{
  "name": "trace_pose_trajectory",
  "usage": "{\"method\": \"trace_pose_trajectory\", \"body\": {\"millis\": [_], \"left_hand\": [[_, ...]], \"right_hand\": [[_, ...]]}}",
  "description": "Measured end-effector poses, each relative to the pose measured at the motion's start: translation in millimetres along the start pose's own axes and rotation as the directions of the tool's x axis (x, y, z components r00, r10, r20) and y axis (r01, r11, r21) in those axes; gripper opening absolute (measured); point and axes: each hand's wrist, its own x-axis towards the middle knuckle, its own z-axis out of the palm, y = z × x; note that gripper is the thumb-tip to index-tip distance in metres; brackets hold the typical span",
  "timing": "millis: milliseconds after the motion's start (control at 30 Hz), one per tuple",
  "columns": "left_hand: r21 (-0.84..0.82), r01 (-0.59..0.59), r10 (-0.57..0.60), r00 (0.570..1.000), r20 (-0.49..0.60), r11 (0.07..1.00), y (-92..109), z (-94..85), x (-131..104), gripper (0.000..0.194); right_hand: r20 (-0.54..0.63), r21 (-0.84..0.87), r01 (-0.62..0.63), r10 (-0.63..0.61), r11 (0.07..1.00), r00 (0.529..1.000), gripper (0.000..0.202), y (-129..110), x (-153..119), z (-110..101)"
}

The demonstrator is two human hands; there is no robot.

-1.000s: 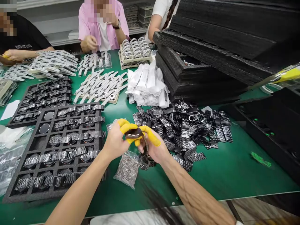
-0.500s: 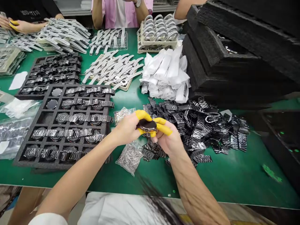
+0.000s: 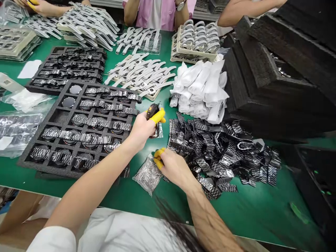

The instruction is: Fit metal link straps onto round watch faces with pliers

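Note:
My left hand [image 3: 144, 127], yellow covers on its fingertips, is closed around a dark watch case [image 3: 152, 110] held above the table. Much of that case is hidden by the fingers. At the upper edge of a clear bag of thin metal pins [image 3: 147, 176], my right hand [image 3: 174, 166] has its yellow-covered fingers curled in a pinch. Whatever lies between those fingertips is too small to make out. Just right of this hand lies a heap of black metal watch bands [image 3: 217, 154]. To the left sits a black foam tray [image 3: 59, 117] with banded watches in its compartments.
White-wrapped bundles [image 3: 199, 87] are piled behind the bands. Tall black foam blocks [image 3: 265, 98] stand at right. White-strapped watches [image 3: 143, 75] lie farther back, near a second foam tray [image 3: 68, 66]. Other people's arms [image 3: 249, 12] show across the green table [image 3: 252, 206].
Both hands held the watch case together before. The right hand has let go and moved down to the pin bag; the left has lifted the case away, tilting it. The view has shifted.

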Motion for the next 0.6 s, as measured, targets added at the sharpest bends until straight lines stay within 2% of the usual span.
{"method": "trace_pose_trajectory", "body": {"millis": [133, 267, 367, 433, 467, 500, 567, 600], "left_hand": [[0.094, -0.019, 0.012, 0.997, 0.078, 0.995, -6, 3.3, -2, 0.023], [0.218, -0.09, 0.076, 0.994, 0.073, 0.972, -11, 5.2, -1, 0.022], [0.336, -0.18, 0.142, 0.981, 0.135, 0.924, -13, 2.9, -2, 0.022], [0.475, -0.283, 0.198, 0.955, 0.222, 0.833, -13, -0.3, -5, 0.027], [0.562, -0.349, 0.224, 0.933, 0.28, 0.75, -14, -1.9, -6, 0.033], [0.648, -0.413, 0.236, 0.908, 0.345, 0.64, -14, -3.3, -8, 0.039], [0.763, -0.509, 0.202, 0.86, 0.469, 0.398, -16, -4.6, -11, 0.053], [0.788, -0.539, 0.166, 0.842, 0.513, 0.299, -17, -4.4, -12, 0.057]], "right_hand": [[0.081, -0.177, -0.058, 0.073, 0.982, 0.994, 0.02, -19, 4, -5], [0.111, -0.206, -0.066, 0.091, 0.976, 0.99, 0.023, -26, 10, -4], [0.091, -0.053, -0.046, 0.051, 0.998, 0.995, 0.015, -13, 13, -1], [0.0, 0.198, 0.0, 0.0, 0.98, 1.0, 0.01, 2, 15, 1], [-0.078, 0.361, 0.038, -0.011, 0.932, 0.997, 0.009, 11, 15, 1], [-0.169, 0.528, 0.086, 0.006, 0.845, 0.986, 0.007, 19, 16, 1], [-0.314, 0.793, 0.194, 0.114, 0.577, 0.943, 0.009, 33, 16, 0], [-0.356, 0.869, 0.25, 0.187, 0.428, 0.916, 0.014, 37, 16, -2]]}}
